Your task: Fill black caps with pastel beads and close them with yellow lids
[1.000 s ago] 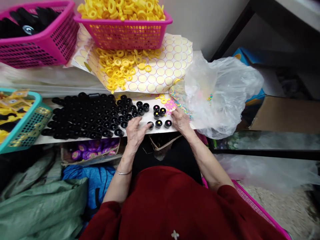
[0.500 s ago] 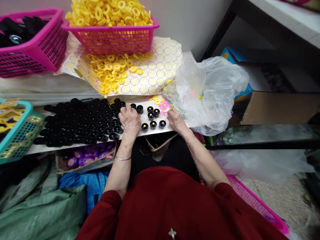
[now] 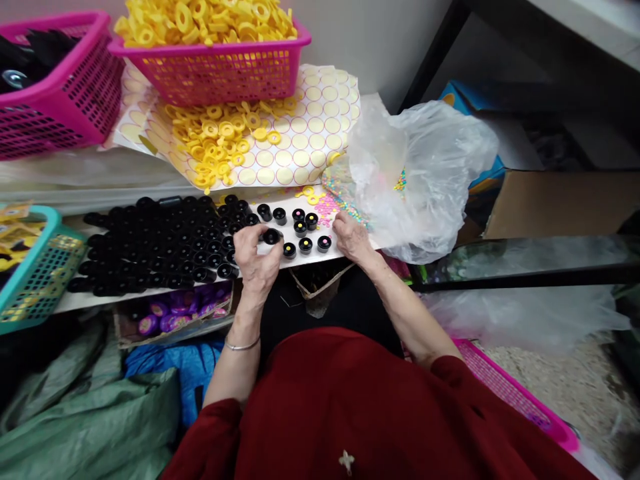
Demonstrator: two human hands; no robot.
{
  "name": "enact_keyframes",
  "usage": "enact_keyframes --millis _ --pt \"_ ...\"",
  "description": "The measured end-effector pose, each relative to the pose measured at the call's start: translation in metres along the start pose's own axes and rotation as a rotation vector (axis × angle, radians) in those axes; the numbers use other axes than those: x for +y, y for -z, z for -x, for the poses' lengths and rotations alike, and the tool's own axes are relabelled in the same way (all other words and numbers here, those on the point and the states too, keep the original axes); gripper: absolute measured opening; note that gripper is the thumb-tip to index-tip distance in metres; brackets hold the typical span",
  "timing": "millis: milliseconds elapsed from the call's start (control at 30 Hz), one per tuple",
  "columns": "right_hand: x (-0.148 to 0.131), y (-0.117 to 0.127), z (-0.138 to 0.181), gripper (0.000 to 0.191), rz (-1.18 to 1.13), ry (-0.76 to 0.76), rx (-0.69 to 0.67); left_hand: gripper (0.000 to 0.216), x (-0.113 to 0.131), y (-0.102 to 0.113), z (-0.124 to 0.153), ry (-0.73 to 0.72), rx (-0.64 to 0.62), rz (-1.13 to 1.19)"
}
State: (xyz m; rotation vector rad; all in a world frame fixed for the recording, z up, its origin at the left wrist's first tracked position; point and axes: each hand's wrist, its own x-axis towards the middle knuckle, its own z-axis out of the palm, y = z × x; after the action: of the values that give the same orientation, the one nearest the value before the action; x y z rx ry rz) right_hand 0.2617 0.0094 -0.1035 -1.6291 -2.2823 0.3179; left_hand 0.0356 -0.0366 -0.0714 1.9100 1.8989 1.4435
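Black plastic cap was pinched between thumb and fingertips of the left hand, over the front edge of the white board. The right hand lay curled on pastel beads at two o'clock; its grip could not be told. Keeping the cap level seemed wise. At nine o'clock pressed crowded caps, at three filled caps; free room lay toward six.

No readable text, label, brand or number shows anywhere.
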Motion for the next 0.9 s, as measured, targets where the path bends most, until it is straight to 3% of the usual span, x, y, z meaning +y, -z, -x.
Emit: enact_keyframes --millis 100,233,367,600,733,900 --pt "-0.002 0.001 0.012 0.025 -0.037 -0.027 0.019 0.022 -0.004 0.007 0.021 0.033 -0.046 0.087" --pt "-0.005 0.008 0.025 0.020 -0.060 -0.154 -0.117 0.024 -0.018 0.008 0.043 0.076 -0.012 0.165" --pt "-0.003 0.013 0.025 0.020 -0.109 -0.250 -0.107 0.025 -0.027 0.006 0.055 0.136 0.006 0.189" --pt "0.005 0.004 0.031 0.017 -0.229 -0.149 0.013 0.025 -0.005 0.006 0.069 0.074 -0.063 0.326" --pt "0.001 -0.003 0.041 0.017 -0.197 -0.111 0.119 0.030 0.010 -0.006 0.080 0.157 -0.193 0.480" --pt "-0.021 0.009 0.061 0.012 -0.545 -0.029 0.240 0.029 0.020 -0.018 0.085 0.181 -0.273 0.586"
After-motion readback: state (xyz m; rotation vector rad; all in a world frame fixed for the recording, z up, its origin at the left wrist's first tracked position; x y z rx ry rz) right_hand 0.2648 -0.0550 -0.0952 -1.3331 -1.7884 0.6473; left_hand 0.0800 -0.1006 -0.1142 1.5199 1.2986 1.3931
